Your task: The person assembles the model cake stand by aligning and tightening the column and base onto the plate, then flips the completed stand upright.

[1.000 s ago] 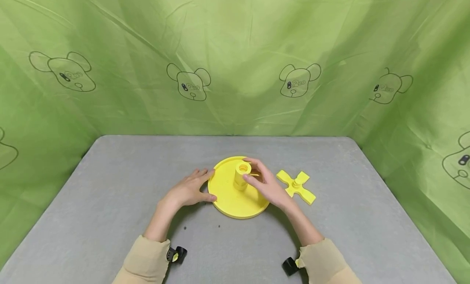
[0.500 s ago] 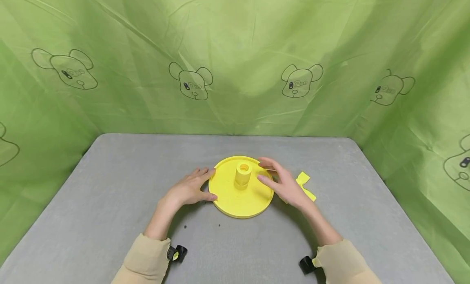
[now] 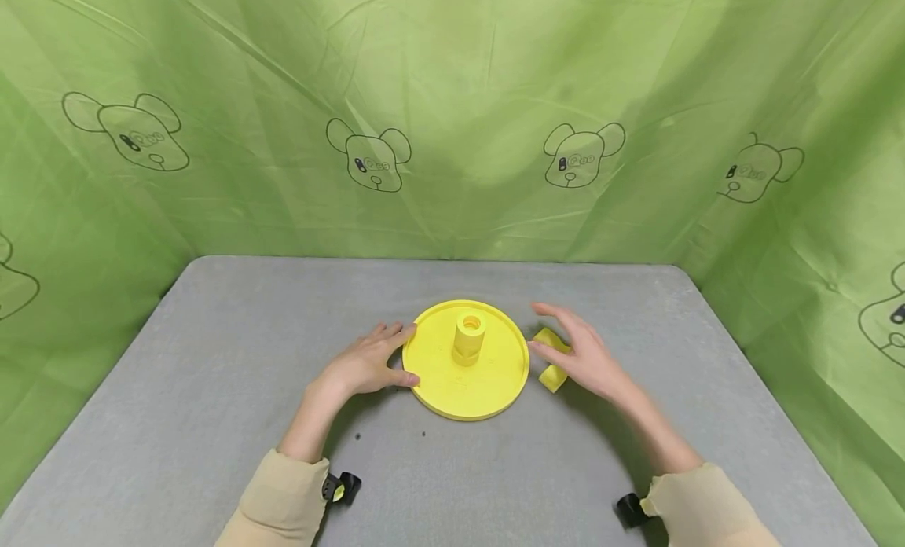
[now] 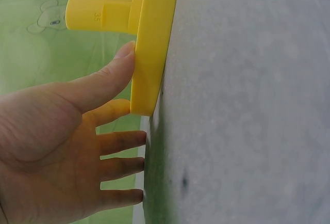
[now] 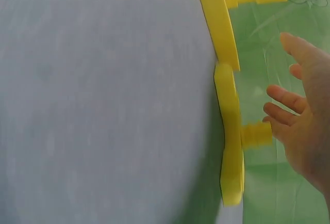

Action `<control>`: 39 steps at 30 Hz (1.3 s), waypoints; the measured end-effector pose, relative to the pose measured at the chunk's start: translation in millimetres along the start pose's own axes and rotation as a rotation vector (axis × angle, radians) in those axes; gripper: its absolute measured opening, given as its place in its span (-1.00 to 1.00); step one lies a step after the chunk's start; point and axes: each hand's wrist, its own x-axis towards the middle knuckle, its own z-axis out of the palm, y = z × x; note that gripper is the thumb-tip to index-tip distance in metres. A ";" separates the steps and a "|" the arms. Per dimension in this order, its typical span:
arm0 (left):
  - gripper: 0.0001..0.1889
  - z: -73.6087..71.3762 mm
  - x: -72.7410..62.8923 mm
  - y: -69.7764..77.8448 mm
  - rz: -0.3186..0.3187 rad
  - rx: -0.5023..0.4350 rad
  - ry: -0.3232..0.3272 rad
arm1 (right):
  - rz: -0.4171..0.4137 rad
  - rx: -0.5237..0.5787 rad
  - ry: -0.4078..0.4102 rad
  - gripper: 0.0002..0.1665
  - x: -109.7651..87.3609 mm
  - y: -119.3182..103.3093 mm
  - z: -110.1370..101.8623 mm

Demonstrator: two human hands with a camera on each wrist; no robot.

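A round yellow tray-like disc (image 3: pixel 488 390) with a raised rim lies on the table. From its middle rises an upright hollow yellow post (image 3: pixel 469 341), marked "35" in the left wrist view. My left hand (image 3: pixel 357 368) rests at the disc's left edge, thumb and index finger touching the rim, the other fingers straight. To the right lies a yellow four-armed cross piece (image 3: pixel 553 377) with a ridged stub (image 5: pixel 256 134) standing up from it. My right hand (image 3: pixel 588 360) hovers above that piece, fingers spread and holding nothing, and hides its right side.
The grey table (image 3: pixel 283 311) carries a few small dark specks in front of the disc. Green fabric (image 3: pixel 452 75) with bear-head outlines hangs behind and at both sides. A black camera (image 3: pixel 632 511) is strapped at each wrist.
My right hand has let go of the post and moved right, off the disc and over the cross piece. My left hand stays at the rim.
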 end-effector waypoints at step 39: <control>-0.02 1.8 1.1 -2.8 -0.002 0.013 -0.004 | 0.141 -0.043 -0.211 0.30 -41.1 72.8 -40.9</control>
